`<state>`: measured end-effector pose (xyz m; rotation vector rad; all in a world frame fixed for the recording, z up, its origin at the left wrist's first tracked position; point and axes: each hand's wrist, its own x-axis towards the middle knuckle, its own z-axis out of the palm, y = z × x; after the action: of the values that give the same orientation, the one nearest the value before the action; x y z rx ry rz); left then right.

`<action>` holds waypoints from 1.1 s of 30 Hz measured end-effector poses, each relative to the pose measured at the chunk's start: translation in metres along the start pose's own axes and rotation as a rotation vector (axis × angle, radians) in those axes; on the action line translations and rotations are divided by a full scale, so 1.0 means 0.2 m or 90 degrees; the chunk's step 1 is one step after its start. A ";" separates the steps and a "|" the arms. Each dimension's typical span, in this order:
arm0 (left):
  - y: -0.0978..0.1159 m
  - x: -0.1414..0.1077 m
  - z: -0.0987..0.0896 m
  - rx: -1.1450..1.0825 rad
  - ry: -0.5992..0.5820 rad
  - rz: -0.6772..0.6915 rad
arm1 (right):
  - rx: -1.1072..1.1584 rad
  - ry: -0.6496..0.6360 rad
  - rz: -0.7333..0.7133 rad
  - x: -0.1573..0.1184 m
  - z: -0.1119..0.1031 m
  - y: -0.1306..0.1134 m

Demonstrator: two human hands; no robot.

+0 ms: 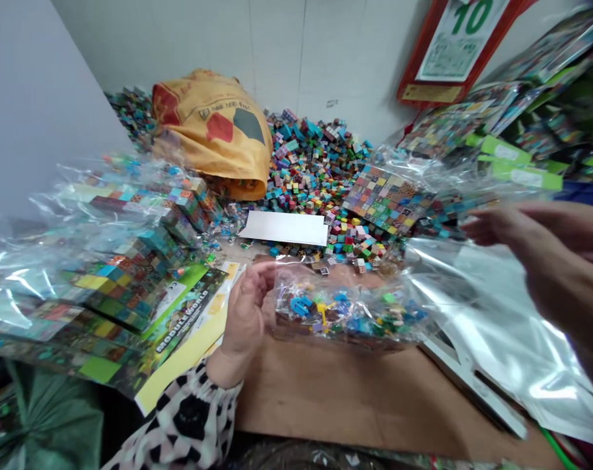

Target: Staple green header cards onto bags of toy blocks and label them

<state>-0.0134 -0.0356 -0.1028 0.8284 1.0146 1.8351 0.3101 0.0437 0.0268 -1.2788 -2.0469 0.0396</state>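
Note:
My left hand (247, 313), in a black-and-white patterned sleeve, has its fingers curled at the left end of a clear plastic bag (345, 312). Small blue, yellow and green toy pieces show through the bag, which lies over the brown work surface (335, 385). On the right, my right hand (541, 241) is raised, slightly blurred, with fingers stretched out to the left and nothing visible in them. Beneath it lies a sheet of clear plastic bags (486, 313), beside a long grey metal-edged tool (472, 382).
Loose printed cubes (316, 163) are heaped by the wall, with a yellow sack (212, 130) on them and white cards (284, 228) in front. Bagged cube sets (130, 261) and a printed "Modular World" sheet (183, 313) lie left. More packages (511, 124) are stacked right.

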 end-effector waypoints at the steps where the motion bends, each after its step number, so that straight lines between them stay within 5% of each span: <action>1: -0.01 0.00 -0.01 0.005 0.033 -0.015 | 0.080 0.001 0.062 0.07 0.06 -0.01; 4: -0.06 0.00 -0.05 0.025 0.111 -0.069 | 0.169 -0.256 0.124 0.27 0.33 -0.02; 8: -0.15 0.00 -0.13 0.037 0.167 -0.147 | 0.161 -0.352 0.107 0.42 0.71 0.07; 12: -0.24 -0.01 -0.17 0.077 0.200 -0.170 | 0.125 -0.366 0.073 0.53 1.02 0.16; 19: -0.26 -0.05 -0.16 0.189 0.236 -0.166 | 0.022 -0.247 0.085 0.65 1.43 0.20; 22: -0.31 -0.06 -0.21 0.236 0.245 -0.182 | 0.027 -0.229 0.112 0.68 1.52 0.19; 26: -0.37 -0.07 -0.27 0.250 0.246 -0.202 | 0.104 -0.236 0.086 0.70 1.51 0.17; 33: -0.31 -0.05 -0.18 0.204 0.273 -0.156 | 0.180 -0.202 0.043 0.63 1.39 0.17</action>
<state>-0.0169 -0.0381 -0.1761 0.4656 1.6385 1.6947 0.1429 0.2535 -0.1248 -1.2214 -2.1628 0.5762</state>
